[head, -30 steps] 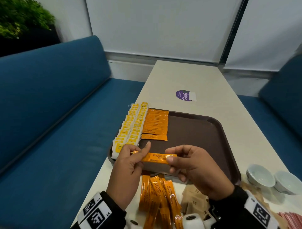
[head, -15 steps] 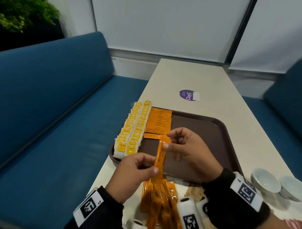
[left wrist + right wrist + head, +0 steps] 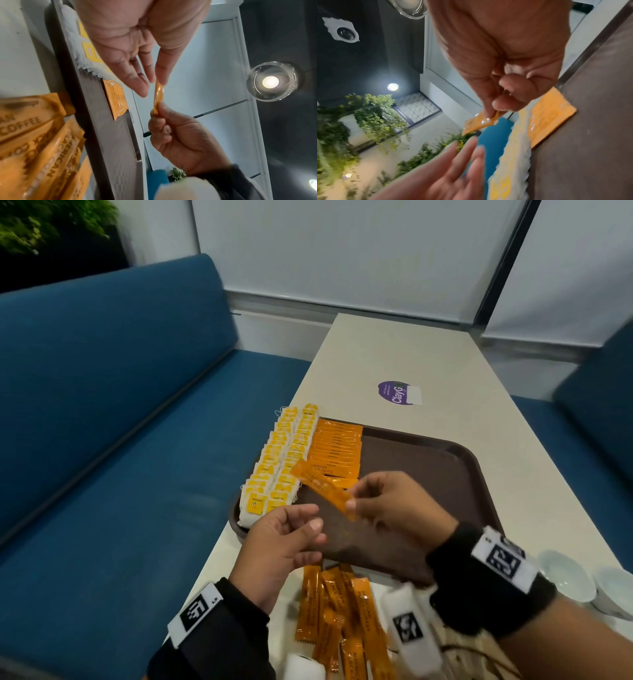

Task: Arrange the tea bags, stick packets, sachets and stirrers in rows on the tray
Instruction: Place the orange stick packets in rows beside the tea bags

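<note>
My right hand point(image 3: 352, 501) pinches the near end of one orange coffee stick packet point(image 3: 318, 484), which slants far-left above the brown tray point(image 3: 472, 460). In the right wrist view thumb and finger pinch that packet point(image 3: 477, 124). The left hand point(image 3: 308, 525) hovers just below it with relaxed fingers and holds nothing. Two rows of yellow tea bags point(image 3: 274, 467) line the tray's left edge. Beside them lies a row of orange stick packets point(image 3: 337, 450). Several loose orange sticks point(image 3: 339, 611) lie on the table in front of the tray.
Two white bowls point(image 3: 565, 577) stand on the table at the near right. A purple sticker point(image 3: 397, 392) lies beyond the tray. A blue bench point(image 3: 120, 440) runs along the table's left side. The tray's right half is bare.
The left hand has let go of the stick packet and dropped back. The right hand has swung the packet from upright to slanting far-left over the tray.
</note>
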